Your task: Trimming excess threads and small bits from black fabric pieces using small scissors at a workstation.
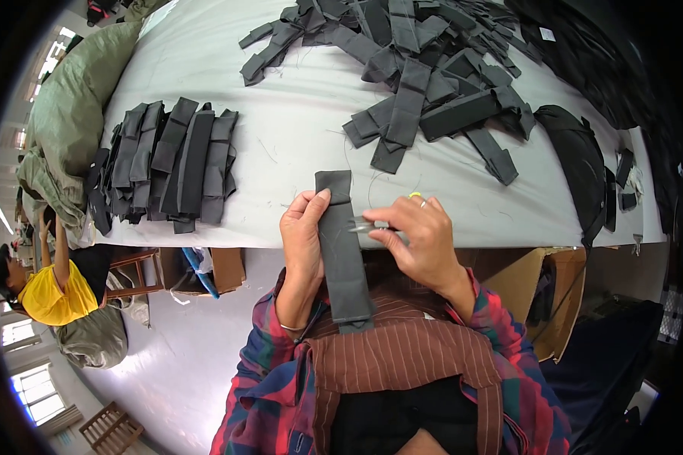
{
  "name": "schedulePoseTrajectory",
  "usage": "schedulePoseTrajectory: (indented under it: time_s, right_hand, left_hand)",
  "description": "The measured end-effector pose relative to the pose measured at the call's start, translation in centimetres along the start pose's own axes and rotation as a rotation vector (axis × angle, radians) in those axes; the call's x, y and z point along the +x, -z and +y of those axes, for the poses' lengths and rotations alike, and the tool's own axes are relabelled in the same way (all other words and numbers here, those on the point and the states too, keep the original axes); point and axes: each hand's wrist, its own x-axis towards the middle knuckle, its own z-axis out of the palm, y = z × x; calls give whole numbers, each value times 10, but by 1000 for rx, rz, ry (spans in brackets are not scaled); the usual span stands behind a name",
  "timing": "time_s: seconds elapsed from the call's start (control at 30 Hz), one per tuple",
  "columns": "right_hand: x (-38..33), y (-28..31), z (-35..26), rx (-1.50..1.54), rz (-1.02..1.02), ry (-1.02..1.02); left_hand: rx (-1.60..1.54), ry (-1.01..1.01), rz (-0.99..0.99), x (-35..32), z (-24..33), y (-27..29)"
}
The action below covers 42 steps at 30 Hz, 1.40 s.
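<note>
A dark grey sewn fabric strip hangs upright over the table's near edge, its lower end in front of my apron. My left hand is closed on its upper left side, the thumb pressed on the front near a cross seam. At the strip's right edge, my right hand grips small thread snips, whose metal blades point left against the fabric. Most of the snips' body is hidden by the fingers. Something yellow shows at a finger of that hand.
A row of stacked grey strips lies at the left, a loose heap of strips at the far side. Black fabric borders the table at right. Below stands a cardboard box. A person in yellow works at left.
</note>
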Motion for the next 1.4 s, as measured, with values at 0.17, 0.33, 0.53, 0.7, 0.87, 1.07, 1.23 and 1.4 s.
schedulePoseTrajectory:
  time_s: [0.17, 0.33, 0.53, 0.7, 0.87, 1.07, 1.23, 1.4]
  right_hand:
    - [-2, -6, -4, -7, 18, 7]
    - [-3, -12, 3, 57, 4, -46]
    - [-1, -2, -7, 179, -31, -120]
    - [1, -14, -11, 130, 5, -1]
    - [1, -16, -18, 91, -20, 42]
    - [2, -22, -19, 162, 16, 6]
    - [5, -25, -20, 114, 40, 6]
    - [7, -23, -16, 192, -8, -51]
  left_hand:
    - [-59, 30, 11, -1, -2, -4]
    - [-9, 45, 43, -6, 4, -11]
    - [-9, 10, 101, -2, 2, -7]
    - [-66, 22, 37, -3, 1, -8]
    - [-52, 30, 48, -5, 5, -10]
    - [-41, 26, 57, -5, 4, -9]
    - [-25, 18, 36, -4, 1, -8]
    - [-130, 102, 86, -2, 0, -9]
